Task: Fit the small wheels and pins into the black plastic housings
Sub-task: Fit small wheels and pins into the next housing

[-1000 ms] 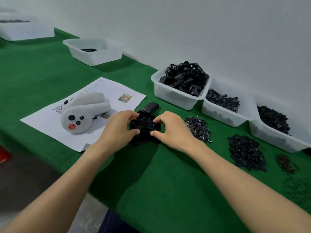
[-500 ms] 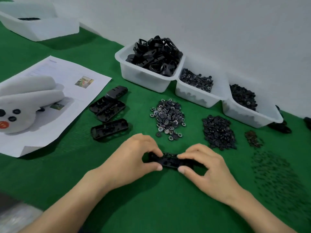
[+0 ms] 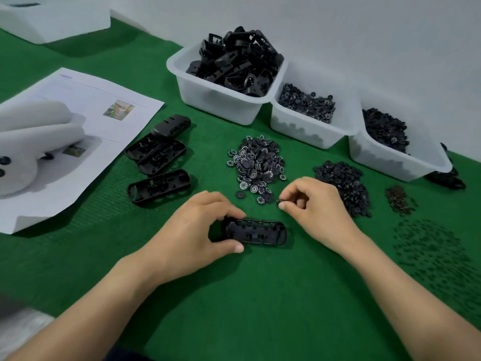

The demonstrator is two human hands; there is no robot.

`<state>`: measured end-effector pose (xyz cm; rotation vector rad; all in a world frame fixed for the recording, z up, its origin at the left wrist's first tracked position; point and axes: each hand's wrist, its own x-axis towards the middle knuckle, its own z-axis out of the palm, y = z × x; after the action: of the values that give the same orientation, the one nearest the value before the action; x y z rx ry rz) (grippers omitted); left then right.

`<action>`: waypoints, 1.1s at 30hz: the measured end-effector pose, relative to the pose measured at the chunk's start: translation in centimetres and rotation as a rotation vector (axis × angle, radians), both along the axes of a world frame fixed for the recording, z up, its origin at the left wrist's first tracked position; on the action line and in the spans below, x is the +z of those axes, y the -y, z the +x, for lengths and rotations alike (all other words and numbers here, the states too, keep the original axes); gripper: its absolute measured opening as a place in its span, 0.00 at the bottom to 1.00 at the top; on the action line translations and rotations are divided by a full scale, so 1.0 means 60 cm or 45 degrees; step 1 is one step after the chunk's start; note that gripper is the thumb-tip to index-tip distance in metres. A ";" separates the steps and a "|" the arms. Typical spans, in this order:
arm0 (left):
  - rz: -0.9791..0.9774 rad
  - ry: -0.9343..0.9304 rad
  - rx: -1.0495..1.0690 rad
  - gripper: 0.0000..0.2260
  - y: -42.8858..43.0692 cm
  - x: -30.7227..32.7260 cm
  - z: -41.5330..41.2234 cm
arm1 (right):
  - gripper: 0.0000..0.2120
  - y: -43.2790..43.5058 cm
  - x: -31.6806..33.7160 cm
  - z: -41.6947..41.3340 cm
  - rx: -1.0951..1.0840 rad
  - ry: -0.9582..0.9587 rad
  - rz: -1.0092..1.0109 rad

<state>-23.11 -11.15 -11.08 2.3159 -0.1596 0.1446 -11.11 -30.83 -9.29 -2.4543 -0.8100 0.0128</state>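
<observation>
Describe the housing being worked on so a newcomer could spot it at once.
Find the white bins along the wall, then come down past the wheel pile toward the person. The housing lies there, open side up. Unlike the other housings beside the paper, the left hand grips its left end while the right hand pinches a small part nearby.
</observation>
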 end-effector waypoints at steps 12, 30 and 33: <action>-0.017 0.002 0.017 0.21 0.003 0.005 0.000 | 0.04 0.013 0.000 -0.013 0.034 -0.012 0.062; -0.027 0.047 0.078 0.17 0.004 0.006 -0.004 | 0.04 -0.023 0.028 -0.058 0.531 0.145 -0.021; -0.025 0.048 0.077 0.17 0.005 0.007 -0.003 | 0.04 -0.029 0.027 -0.060 0.542 0.134 -0.002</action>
<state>-23.31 -11.47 -10.68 2.3006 -0.1069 0.2198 -14.72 -29.11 -7.67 -2.2534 -1.3638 0.0419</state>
